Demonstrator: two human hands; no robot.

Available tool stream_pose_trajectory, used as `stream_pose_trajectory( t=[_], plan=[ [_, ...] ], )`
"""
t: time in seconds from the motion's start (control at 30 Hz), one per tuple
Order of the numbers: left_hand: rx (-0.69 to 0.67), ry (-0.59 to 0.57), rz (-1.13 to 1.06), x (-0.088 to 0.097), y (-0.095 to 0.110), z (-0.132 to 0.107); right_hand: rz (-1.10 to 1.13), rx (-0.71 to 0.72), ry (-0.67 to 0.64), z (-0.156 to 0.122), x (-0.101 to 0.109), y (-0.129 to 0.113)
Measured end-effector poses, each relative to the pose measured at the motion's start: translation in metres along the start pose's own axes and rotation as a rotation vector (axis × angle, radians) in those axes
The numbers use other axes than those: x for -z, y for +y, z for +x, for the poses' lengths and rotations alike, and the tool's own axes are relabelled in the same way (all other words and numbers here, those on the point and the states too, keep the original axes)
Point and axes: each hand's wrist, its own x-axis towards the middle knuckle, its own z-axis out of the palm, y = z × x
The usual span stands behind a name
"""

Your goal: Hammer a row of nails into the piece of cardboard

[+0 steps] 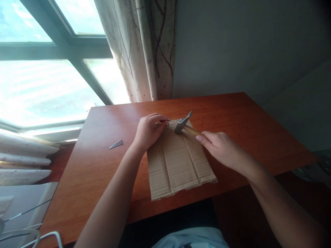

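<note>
A flattened piece of brown cardboard (178,162) lies on the reddish wooden table (240,120), its near edge hanging over the table's front. My left hand (148,131) is closed in a pinch at the cardboard's far left corner, holding a small nail (165,121) against it. My right hand (223,148) grips the wooden handle of a claw hammer (183,124), whose metal head rests just right of the nail, above the far edge of the cardboard.
A few loose nails (116,144) lie on the table to the left of my left arm. A window and a patterned curtain (144,51) stand behind the table. White cables (31,236) and white objects sit at the lower left.
</note>
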Motion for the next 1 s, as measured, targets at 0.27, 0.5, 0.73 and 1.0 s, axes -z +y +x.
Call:
stream_pose_trajectory(
  t=[0.27,0.5,0.73,1.0],
  plan=[
    [-0.001,0.008,-0.019,-0.002,-0.003,-0.002,0.0,0.007,0.021,0.002,0.006,-0.004],
    [-0.005,0.01,-0.009,-0.003,-0.006,-0.003,-0.009,0.067,0.129,0.013,0.014,-0.014],
    [-0.021,0.019,-0.034,-0.005,-0.008,-0.003,-0.043,0.114,0.176,0.022,0.025,-0.035],
    [-0.035,0.008,-0.033,-0.006,-0.011,-0.003,-0.073,0.104,0.163,0.025,0.026,-0.04]
  ],
)
